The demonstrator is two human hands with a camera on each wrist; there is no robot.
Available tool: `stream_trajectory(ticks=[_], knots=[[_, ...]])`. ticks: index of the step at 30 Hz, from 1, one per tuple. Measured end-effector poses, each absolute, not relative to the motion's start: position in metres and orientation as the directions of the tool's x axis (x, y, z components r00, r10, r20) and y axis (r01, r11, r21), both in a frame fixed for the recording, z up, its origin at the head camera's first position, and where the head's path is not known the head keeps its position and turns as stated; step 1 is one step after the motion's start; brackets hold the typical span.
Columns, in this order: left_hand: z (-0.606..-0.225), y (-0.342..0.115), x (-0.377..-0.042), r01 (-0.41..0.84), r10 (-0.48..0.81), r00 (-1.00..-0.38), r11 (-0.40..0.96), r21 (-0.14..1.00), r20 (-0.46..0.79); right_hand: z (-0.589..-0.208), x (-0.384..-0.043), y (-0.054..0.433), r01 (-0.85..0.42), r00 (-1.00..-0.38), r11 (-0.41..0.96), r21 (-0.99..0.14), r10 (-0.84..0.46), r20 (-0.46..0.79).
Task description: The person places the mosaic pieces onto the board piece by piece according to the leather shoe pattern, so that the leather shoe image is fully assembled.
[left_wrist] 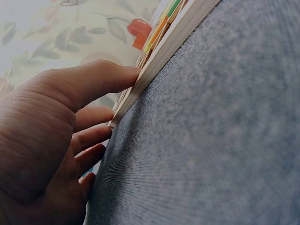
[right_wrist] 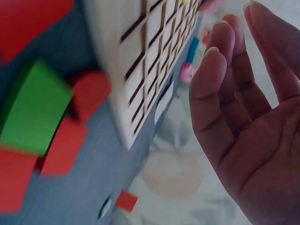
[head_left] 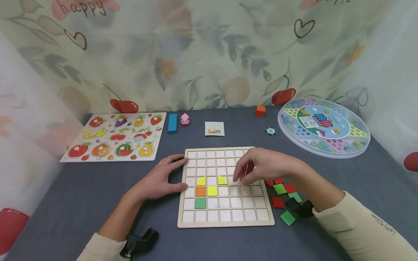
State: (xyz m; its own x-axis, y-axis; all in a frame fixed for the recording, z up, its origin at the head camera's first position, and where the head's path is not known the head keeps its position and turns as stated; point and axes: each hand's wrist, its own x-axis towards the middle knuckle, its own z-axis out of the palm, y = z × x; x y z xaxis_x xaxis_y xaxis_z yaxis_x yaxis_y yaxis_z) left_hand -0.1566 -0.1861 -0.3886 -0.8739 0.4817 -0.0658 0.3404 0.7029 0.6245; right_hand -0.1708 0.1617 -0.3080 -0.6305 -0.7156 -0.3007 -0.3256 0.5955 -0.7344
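Head | grey tabletop [head_left: 81, 197] | floral curtain [head_left: 209, 54] | left grip [head_left: 159, 178] spread, touching board [head_left: 225, 216] | right grip [head_left: 264, 165] loosely parted

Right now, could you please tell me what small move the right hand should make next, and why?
I'd probably move the right hand toward the loose tiles: it looks empty, the wooden board has many unfilled cells, and the left hand touches its left edge.
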Motion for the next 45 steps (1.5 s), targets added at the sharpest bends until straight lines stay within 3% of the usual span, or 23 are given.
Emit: stream_trajectory(ticks=[13, 20, 33, 45], knots=[[-0.388, -0.187, -0.155, 0.345, 0.483, -0.874, 0.702, 0.624, -0.06, -0.317, -0.173, 0.227, -0.249, -0.718, 0.656, -0.713, -0.619, -0.319], [-0.388, -0.188, -0.154, 0.341, 0.479, -0.876, 0.705, 0.622, -0.063, -0.327, -0.176, 0.249, -0.25, -0.766, 0.727, -0.639, -0.552, -0.329], [-0.387, -0.188, -0.154, 0.342, 0.479, -0.876, 0.704, 0.623, -0.06, -0.337, -0.179, 0.251, -0.269, -0.758, 0.757, -0.596, -0.548, -0.354], [-0.389, -0.185, -0.156, 0.34, 0.479, -0.875, 0.704, 0.624, -0.063, -0.321, -0.177, 0.235, -0.181, -0.762, 0.665, -0.724, -0.561, -0.325]])
